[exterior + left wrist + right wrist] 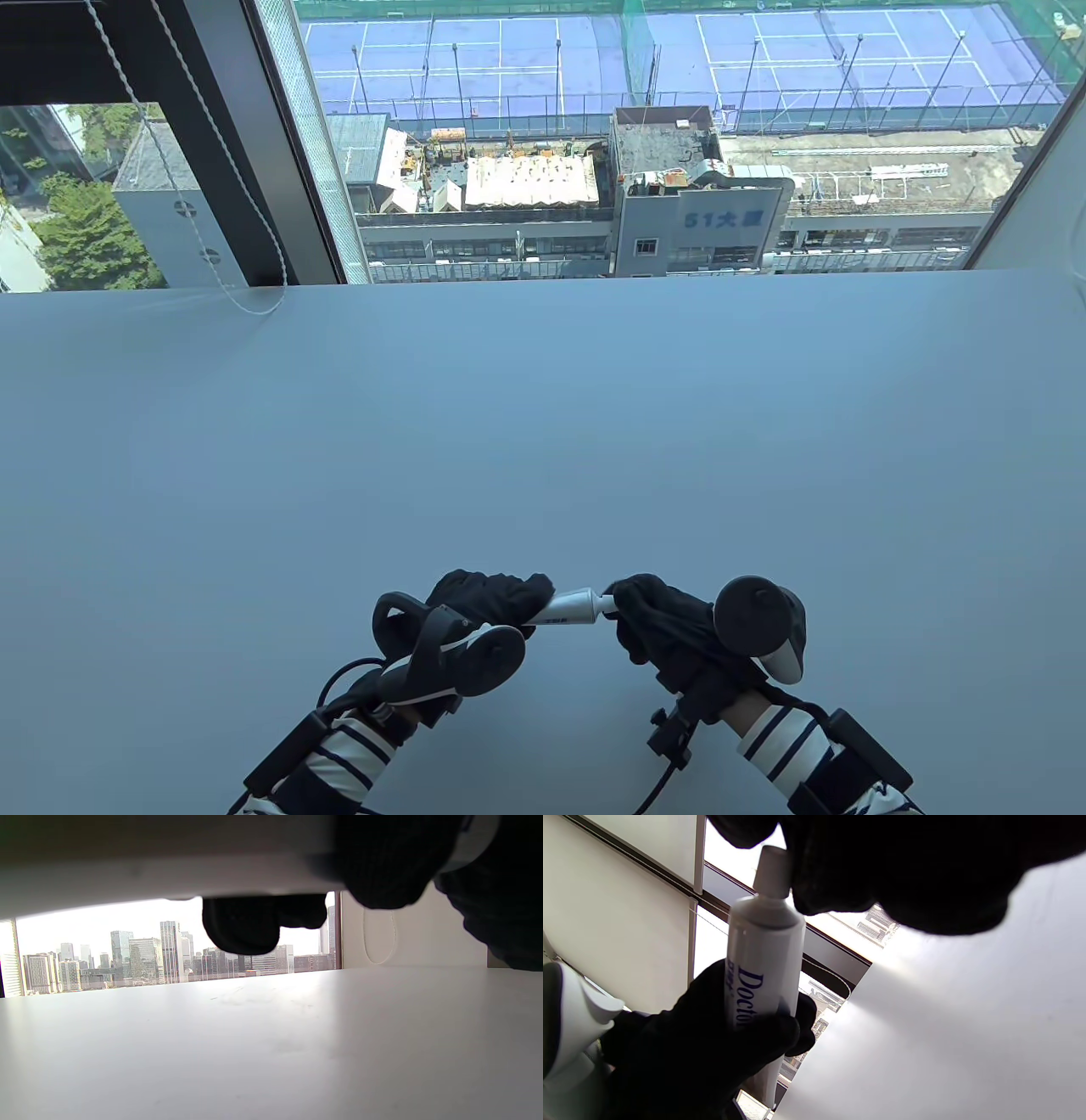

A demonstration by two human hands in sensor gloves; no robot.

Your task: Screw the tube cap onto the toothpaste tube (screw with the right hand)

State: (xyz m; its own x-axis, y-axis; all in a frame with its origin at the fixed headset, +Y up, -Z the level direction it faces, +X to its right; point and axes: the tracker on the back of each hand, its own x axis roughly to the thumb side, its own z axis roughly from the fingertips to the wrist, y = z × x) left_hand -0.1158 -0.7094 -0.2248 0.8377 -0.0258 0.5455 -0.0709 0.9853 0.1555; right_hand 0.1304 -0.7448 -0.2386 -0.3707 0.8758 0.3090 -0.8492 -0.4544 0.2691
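A white toothpaste tube (pixel 567 608) with blue lettering is held level above the near edge of the table. My left hand (pixel 488 598) grips the tube's body; the tube also shows in the right wrist view (pixel 763 959) with my left hand's fingers (pixel 721 1035) around it. My right hand (pixel 645 607) pinches the white cap (pixel 772 872) at the tube's nozzle end. The cap sits on the nozzle; how far it is threaded I cannot tell. In the left wrist view the blurred tube (pixel 169 874) and dark fingertips (pixel 242 925) hang from the top.
The pale table (pixel 543 441) runs to a large window at the back. A thin blind cord (pixel 246 306) loops onto the table's far left edge. Buildings and blue courts lie far below outside.
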